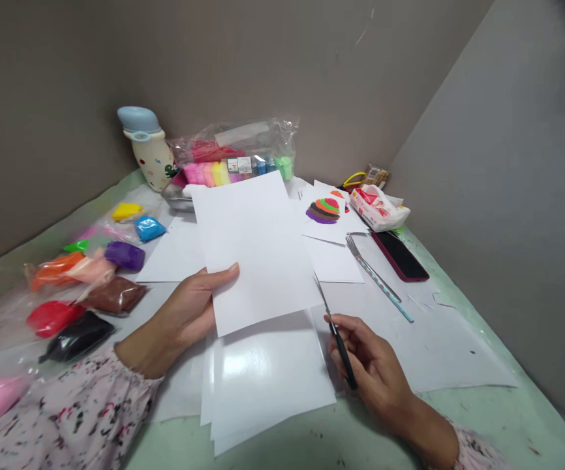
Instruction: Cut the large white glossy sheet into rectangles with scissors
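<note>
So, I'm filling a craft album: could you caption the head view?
Left hand holding a white sheet, right hand holding scissors near its edge, colourful packets to the left.

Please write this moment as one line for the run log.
left hand: holds white sheet | right hand: holds scissors at sheet's right edge | below: stacked paper | right side: phone

The single view looks from the person's head, facing forward and down across the surface (507, 411); it sits close, the left hand (192, 303) falling left of the picture's middle, the right hand (370, 365) lower and to its right; farther off, the back wall (287, 65) spans the top, meeting the right wall (517, 163) at a slanting corner.
</note>
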Motion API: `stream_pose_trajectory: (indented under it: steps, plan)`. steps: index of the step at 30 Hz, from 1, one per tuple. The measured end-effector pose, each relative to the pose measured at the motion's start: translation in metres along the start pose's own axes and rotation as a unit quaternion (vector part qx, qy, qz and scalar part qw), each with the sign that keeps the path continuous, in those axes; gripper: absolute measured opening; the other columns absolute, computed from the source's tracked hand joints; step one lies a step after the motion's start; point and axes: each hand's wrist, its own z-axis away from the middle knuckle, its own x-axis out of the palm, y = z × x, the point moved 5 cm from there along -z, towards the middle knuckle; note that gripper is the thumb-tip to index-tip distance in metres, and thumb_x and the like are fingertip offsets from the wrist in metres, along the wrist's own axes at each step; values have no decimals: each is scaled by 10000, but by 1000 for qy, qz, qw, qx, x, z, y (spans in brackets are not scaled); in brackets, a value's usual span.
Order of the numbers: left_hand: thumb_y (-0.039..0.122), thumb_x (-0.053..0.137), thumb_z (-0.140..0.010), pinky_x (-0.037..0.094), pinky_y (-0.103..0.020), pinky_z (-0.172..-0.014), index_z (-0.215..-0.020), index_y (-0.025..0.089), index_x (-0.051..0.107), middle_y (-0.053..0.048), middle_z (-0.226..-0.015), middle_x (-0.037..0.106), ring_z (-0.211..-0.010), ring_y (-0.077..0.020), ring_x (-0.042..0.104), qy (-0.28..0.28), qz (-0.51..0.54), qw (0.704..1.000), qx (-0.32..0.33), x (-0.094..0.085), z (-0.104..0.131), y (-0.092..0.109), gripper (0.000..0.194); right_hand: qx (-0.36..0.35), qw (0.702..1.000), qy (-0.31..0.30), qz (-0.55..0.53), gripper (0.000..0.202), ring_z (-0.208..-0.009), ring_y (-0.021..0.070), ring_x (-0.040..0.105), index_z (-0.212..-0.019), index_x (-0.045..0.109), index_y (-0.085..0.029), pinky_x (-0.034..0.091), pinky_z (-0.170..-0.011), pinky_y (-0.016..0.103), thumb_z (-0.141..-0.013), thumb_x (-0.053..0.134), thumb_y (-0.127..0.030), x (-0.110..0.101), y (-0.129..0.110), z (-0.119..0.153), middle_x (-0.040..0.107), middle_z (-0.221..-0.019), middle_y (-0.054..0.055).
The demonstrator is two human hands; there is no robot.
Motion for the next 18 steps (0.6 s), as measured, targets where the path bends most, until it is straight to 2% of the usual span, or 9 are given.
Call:
stream_pose_trajectory:
  steps: [10,18]
  plan:
    - [29,690,-839,573,-461,-968,-1278,57,604,-169,-1117,763,-1051,-310,724,-22,4,1000,1,1,2,0,448,-3,1000,7,-5,309,-599,113,427,-1283,547,-280,359,-545,239,-979,518,-236,0,3,-1,458,-736,-45]
    - [34,688,-848,578,-428,-968,-1275,64,611,-163,-1125,762,-1063,-304,720,-32,2,999,-1,1,3,0,435,6,1000,16,20,300,-594,115,442,-1268,553,-234,377,-541,240,-970,520,-242,0,3,0,467,-721,-40]
